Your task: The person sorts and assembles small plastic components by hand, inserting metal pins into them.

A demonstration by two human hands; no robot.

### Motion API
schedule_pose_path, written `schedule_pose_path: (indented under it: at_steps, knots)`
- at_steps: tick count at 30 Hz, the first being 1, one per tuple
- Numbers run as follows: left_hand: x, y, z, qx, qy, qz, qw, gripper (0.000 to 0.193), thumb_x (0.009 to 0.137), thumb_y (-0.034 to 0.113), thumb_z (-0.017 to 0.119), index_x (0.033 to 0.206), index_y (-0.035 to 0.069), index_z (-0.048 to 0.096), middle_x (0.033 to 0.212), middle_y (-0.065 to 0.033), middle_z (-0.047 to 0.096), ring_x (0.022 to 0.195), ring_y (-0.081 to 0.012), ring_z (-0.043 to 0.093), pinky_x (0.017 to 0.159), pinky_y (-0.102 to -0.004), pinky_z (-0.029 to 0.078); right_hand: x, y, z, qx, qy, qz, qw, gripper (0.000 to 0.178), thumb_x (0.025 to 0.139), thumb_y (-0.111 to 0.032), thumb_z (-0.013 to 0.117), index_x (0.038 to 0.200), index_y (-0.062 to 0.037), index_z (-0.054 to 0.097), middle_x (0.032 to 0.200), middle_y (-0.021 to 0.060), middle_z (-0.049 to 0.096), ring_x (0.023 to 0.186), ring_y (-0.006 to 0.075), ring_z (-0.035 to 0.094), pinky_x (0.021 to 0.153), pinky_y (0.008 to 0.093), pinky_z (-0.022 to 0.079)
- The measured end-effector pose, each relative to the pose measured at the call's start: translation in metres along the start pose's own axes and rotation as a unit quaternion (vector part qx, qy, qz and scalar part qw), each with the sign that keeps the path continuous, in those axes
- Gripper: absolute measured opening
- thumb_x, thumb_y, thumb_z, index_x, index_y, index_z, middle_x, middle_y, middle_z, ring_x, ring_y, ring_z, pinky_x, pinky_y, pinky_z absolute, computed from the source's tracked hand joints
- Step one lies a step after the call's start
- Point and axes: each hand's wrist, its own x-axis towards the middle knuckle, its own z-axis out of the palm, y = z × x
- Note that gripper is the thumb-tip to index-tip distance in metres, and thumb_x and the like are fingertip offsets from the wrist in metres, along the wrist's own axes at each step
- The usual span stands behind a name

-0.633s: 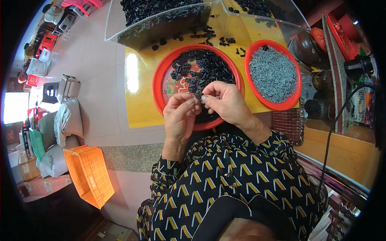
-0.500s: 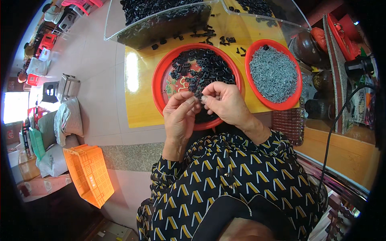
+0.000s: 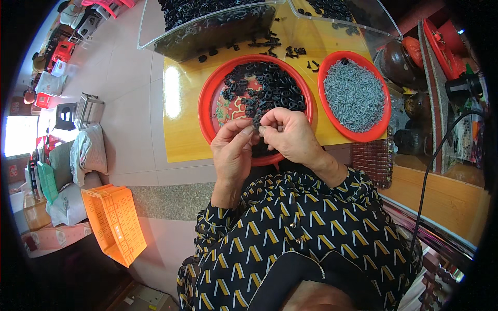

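Both hands meet fingertip to fingertip over the near side of a round red tray (image 3: 204, 98). Small black plastic parts (image 3: 282, 90) with holes are heaped in it, thickest at its right. My left hand (image 3: 233, 147) is closed in a pinch of thumb and forefinger. A small dark piece shows between the fingertips, mostly hidden. My right hand (image 3: 291, 136) pinches at the same spot from the other side; what it grips is too small to make out. To the right stands a red oval dish (image 3: 322, 98) full of silvery screws (image 3: 355, 96).
Two clear plastic bins, one at the back left (image 3: 218, 26) and one at the back right (image 3: 342, 25), hold more black parts. Loose black pieces (image 3: 270, 44) lie on the yellow table (image 3: 179, 135). An orange crate (image 3: 115, 223) stands at the lower left. A black cable (image 3: 428, 166) hangs at the right.
The hands keep pinching at nearly the same place, with only slight finger movement. The whole view has shifted a little; nothing visibly has been set down or picked up.
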Motion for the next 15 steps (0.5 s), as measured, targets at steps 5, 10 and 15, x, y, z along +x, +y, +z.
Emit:
schedule_pose_path:
  at_steps: [5,10,15]
  knots:
    - [-0.002,-0.002,0.001,0.064,0.004,0.039,0.997,0.017,0.077,-0.004,0.056,0.093,-0.003,0.056,0.081,-0.0077,0.059,0.068,-0.0124,0.056,0.062,-0.0224,0.046,-0.002,-0.004,-0.001,-0.001,-0.012,0.012,1.0,0.008,0.078,-0.004,0.057,0.082,0.0015,0.054,0.068,0.0001,0.054,0.056,0.0035,0.051,0.046,0.0177,0.044]
    - [-0.003,-0.004,0.004,0.114,0.001,0.076,0.991,0.017,0.077,-0.003,0.056,0.094,-0.003,0.056,0.081,-0.0047,0.059,0.069,-0.0091,0.055,0.063,-0.0201,0.045,-0.003,-0.007,-0.003,0.018,-0.022,0.035,0.999,0.006,0.078,-0.004,0.057,0.081,0.001,0.054,0.068,0.0013,0.054,0.054,0.0043,0.052,0.045,0.0183,0.045]
    - [-0.002,-0.003,0.005,0.212,-0.033,0.105,0.971,0.015,0.078,-0.003,0.055,0.093,-0.003,0.056,0.081,-0.0028,0.057,0.071,-0.0079,0.054,0.065,-0.0183,0.043,-0.002,-0.011,-0.008,0.037,-0.034,0.041,0.998,0.006,0.078,-0.003,0.057,0.082,0.0013,0.055,0.068,0.0019,0.055,0.054,0.0051,0.052,0.046,0.0185,0.045]
